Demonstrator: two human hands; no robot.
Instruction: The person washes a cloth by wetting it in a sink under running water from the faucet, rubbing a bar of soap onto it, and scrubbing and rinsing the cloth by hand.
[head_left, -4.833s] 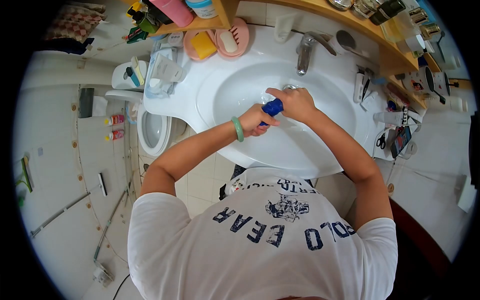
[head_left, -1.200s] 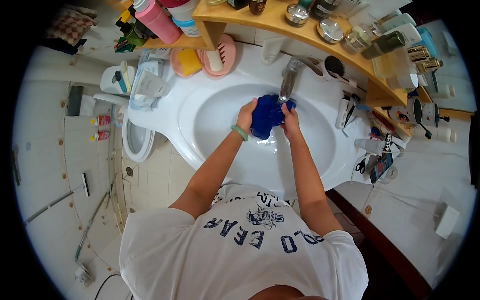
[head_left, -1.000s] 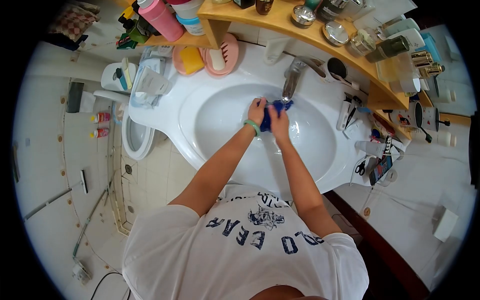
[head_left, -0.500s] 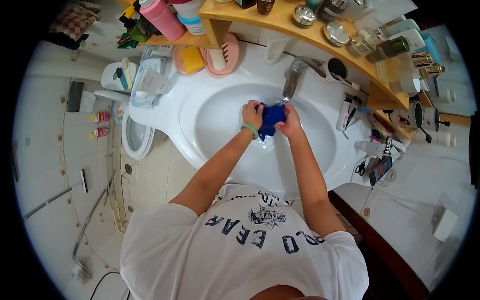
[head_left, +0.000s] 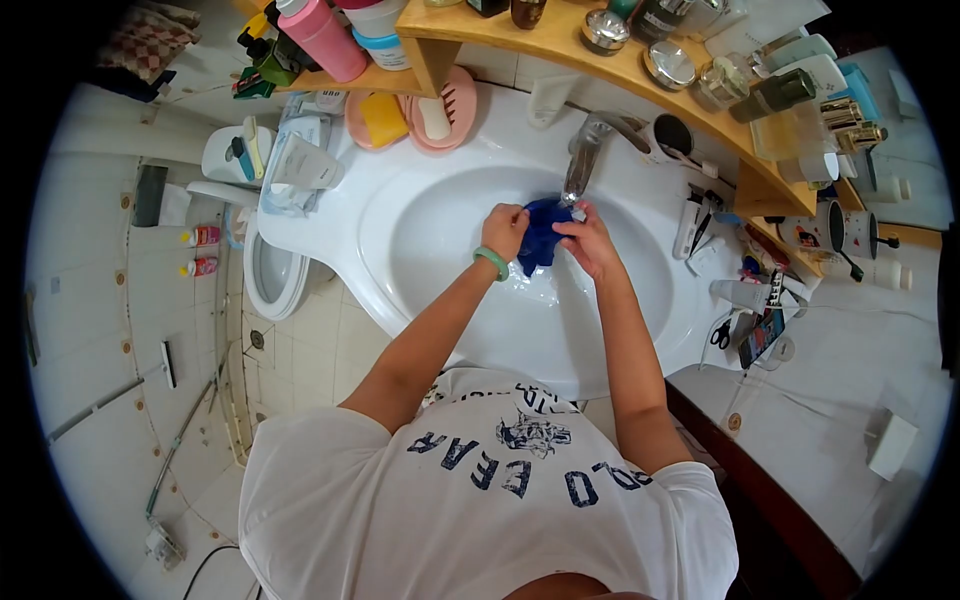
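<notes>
A wet, dark blue cloth [head_left: 541, 238] hangs between my hands over the white sink basin [head_left: 430, 250], under the metal faucet [head_left: 585, 165]. My left hand [head_left: 505, 230], with a green bangle [head_left: 492, 262] at the wrist, is closed on the cloth's left edge. On the other side my right hand [head_left: 588, 241] grips the right edge between thumb and fingers. Water glistens in the basin just below the cloth. What kind of item the cloth is, I cannot make out.
Pink soap dishes [head_left: 455, 127] stand behind the basin, one with a yellow block [head_left: 384, 120]. A wooden shelf [head_left: 545, 45] with jars and bottles overhangs the back. Scissors [head_left: 721, 335] and small items crowd the right counter; a toilet [head_left: 272, 265] is at left.
The cloth has shifted and bunched differently, its top now closer under the faucet. My right hand has turned, its fingers reaching higher, and my left hand has closed more tightly at the edge.
</notes>
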